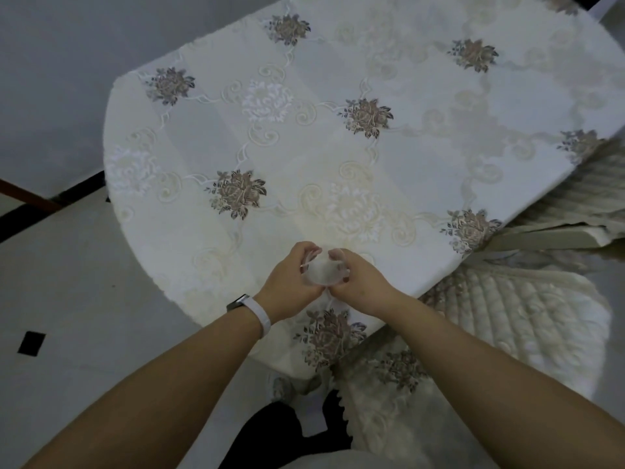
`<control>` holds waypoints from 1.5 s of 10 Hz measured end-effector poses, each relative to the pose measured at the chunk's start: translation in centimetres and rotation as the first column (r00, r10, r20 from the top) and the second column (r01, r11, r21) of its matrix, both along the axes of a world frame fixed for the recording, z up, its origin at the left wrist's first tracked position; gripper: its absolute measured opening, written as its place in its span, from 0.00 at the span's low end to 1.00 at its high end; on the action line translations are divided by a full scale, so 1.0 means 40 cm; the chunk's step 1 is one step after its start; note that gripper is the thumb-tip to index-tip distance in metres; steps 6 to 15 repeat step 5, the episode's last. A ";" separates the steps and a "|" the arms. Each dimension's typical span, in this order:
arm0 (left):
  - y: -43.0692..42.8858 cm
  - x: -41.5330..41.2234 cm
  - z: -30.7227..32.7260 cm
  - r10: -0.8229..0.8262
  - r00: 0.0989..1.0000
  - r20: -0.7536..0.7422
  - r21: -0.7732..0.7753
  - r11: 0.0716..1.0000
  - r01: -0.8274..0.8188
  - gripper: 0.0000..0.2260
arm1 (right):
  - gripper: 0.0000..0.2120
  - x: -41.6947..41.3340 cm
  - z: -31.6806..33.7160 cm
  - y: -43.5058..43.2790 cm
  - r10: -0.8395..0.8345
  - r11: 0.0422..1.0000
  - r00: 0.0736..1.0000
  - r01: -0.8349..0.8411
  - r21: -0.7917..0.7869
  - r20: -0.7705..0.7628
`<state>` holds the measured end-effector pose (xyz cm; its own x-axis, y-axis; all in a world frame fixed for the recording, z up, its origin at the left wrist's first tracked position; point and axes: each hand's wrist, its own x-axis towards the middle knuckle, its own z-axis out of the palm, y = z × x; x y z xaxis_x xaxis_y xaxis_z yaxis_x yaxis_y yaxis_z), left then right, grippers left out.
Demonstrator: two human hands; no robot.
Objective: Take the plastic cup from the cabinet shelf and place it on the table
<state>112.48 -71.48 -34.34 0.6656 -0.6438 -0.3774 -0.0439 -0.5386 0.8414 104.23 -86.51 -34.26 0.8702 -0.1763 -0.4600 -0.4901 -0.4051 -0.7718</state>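
Clear plastic cup (324, 271), mouth facing up toward the camera, long axis roughly vertical, being clasped between left hand (293, 282) and right hand (359, 285) over the embroidered tablecloth (304, 137).

1. We saw that the cup (324, 273) was clear, thin plastic, smooth and faintly glossy.
2. We noted the tablecloth (304, 137) was matt cream cloth, with raised embroidered flowers and scrolls.
3. We found the chair cushion (527, 319) was quilted, soft fabric, with a ribbed surface.
4. We saw the floor (84, 272) was smooth pale tile with a slight sheen.
5. The wristband (262, 314) looked like smooth matt rubber or plastic.
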 end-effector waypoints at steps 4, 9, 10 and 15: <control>0.040 0.008 -0.022 -0.048 0.998 -0.032 0.064 0.997 0.050 0.33 | 0.24 -0.016 -0.010 -0.005 -0.023 1.000 1.000 0.024 0.020 -0.010; 0.069 0.009 0.010 -0.014 1.000 0.018 0.043 0.999 0.013 0.35 | 0.29 -0.036 0.000 -0.026 -0.103 0.992 0.993 0.099 -0.074 -0.052; 0.069 0.009 0.010 -0.014 1.000 0.018 0.043 0.999 0.013 0.35 | 0.29 -0.036 0.000 -0.026 -0.103 0.992 0.993 0.099 -0.074 -0.052; 0.069 0.009 0.010 -0.014 1.000 0.018 0.043 0.999 0.013 0.35 | 0.29 -0.036 0.000 -0.026 -0.103 0.992 0.993 0.099 -0.074 -0.052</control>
